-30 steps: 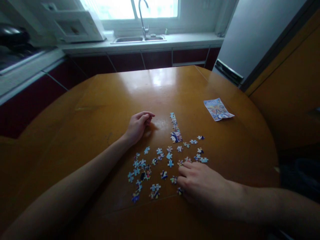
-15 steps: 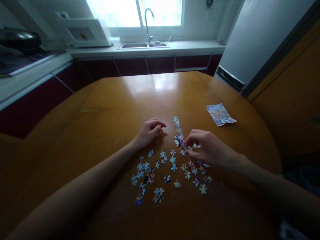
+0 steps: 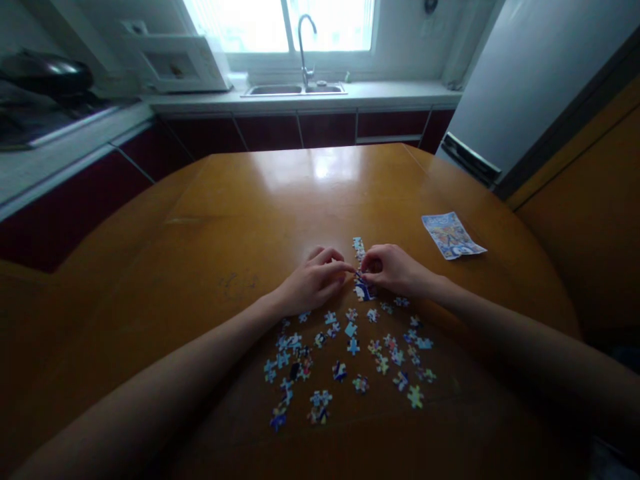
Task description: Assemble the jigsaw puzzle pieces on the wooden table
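Observation:
A narrow strip of joined jigsaw puzzle pieces (image 3: 359, 245) runs up the table, its lower part a wider blue-and-white joined section (image 3: 364, 291). My right hand (image 3: 393, 268) is over the strip's right side, thumb and fingertips pinched on a small puzzle piece mostly hidden by the fingers. From the left, my left hand (image 3: 317, 277) rests by the strip, fingers loosely stretched and the index fingertip touching its edge near the right fingertips. Nearer to me lie many loose pieces, among them a light blue piece (image 3: 353, 346) and a yellow-green piece (image 3: 415, 397).
A crumpled printed picture sheet (image 3: 453, 235) lies at the right on the wooden table (image 3: 280, 200). Beyond the table are a counter with a sink (image 3: 275, 90) and faucet (image 3: 304, 53), a white microwave-like box (image 3: 175, 63), and a tall fridge (image 3: 530, 80) at the right.
My right hand has moved up and left from the lower end of the strip onto its middle. My left hand has moved right until its index finger meets the strip. The view has shifted slightly.

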Demonstrator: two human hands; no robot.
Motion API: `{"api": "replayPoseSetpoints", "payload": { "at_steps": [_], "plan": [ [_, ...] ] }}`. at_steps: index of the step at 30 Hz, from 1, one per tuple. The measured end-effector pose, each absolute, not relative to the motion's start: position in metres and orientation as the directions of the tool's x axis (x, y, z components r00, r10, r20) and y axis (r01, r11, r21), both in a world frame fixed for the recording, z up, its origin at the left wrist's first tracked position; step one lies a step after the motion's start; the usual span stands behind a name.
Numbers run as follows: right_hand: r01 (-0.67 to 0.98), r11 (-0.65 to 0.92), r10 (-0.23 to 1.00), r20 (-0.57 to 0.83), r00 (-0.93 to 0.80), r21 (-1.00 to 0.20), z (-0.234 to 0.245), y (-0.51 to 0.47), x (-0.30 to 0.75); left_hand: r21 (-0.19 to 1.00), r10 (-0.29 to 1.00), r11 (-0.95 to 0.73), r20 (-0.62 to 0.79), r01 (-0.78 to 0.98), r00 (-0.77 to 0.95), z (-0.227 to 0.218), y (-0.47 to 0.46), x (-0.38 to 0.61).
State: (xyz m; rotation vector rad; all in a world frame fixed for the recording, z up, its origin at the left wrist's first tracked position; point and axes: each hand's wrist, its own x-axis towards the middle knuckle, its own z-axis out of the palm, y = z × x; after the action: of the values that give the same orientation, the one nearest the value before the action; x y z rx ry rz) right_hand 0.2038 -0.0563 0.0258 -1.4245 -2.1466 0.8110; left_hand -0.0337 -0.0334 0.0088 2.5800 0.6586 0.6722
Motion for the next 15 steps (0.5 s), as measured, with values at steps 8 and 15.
{"api": "replayPoseSetpoints", "payload": {
  "at_steps": [8,15],
  "plan": [
    [0.629,0.355,0.927,0.176,-0.331,-0.692,0.020,-0.055,0.219,0.450,0.513,-0.823,0.328,0.346,0.793,0.009,-0.034,-0.035],
    [0.597,0.509,0.861,0.345,-0.375,-0.621,0.009,-0.070,0.228,0.418,0.498,-0.838,0.322,0.351,0.805,0.007,-0.032,-0.035]
  ]
}}
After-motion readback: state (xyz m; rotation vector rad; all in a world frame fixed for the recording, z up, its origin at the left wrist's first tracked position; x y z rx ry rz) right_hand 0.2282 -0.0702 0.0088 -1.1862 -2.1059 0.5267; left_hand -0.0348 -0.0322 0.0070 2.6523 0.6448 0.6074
